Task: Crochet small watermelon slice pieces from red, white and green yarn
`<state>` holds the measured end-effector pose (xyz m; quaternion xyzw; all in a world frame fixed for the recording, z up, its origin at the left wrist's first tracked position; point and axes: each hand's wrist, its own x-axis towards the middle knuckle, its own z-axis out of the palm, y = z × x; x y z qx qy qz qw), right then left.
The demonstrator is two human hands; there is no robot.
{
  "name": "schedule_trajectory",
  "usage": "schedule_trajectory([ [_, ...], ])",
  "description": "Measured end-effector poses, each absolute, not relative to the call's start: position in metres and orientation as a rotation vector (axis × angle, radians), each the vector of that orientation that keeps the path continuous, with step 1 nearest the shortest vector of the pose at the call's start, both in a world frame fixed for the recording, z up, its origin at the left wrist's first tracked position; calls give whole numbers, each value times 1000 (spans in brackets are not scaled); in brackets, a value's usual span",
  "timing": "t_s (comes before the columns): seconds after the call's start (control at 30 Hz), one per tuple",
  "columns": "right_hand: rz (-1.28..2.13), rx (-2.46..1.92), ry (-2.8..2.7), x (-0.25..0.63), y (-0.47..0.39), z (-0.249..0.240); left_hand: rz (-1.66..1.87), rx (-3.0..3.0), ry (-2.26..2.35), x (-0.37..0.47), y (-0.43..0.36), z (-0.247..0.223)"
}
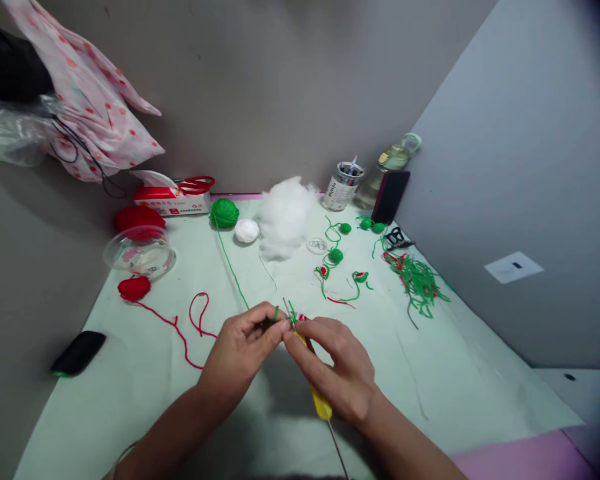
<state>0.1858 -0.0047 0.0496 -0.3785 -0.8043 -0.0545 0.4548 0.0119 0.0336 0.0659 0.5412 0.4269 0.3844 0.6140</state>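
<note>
My left hand [243,347] is closed in a pinch on a small crochet piece [303,318] of green, white and red yarn, mostly hidden by the fingers. A loop of green yarn [276,312] passes over its index finger. My right hand [340,363] grips a crochet hook [321,403] by its yellow handle. The hook's metal tip lies at the piece, where both hands' fingertips meet, and a thin metal shaft sticks out of the handle's lower end. From the green yarn ball [225,213] a strand runs down to my left hand.
Red yarn [135,288], a clear plastic tub [153,257] and a black object [79,353] are on the left. White stuffing [285,217] and a white yarn ball [247,231] sit behind my hands. Small green crochet pieces [335,256] and tangled yarn scraps [420,280] lie right.
</note>
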Motion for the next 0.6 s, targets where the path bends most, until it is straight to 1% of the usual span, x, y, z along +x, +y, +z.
schedule_trajectory([
  [0.13,-242,-876,-2045,186,0,55,889,967,816,16,27,55],
  [0.3,-151,-814,-2030,179,1,51,951,822,812,15,28,49],
  [0.47,250,-961,-1789,176,0,48,932,731,887,12,30,49],
  [0.6,593,-1077,-1684,180,8,49,919,810,940,13,31,50],
])
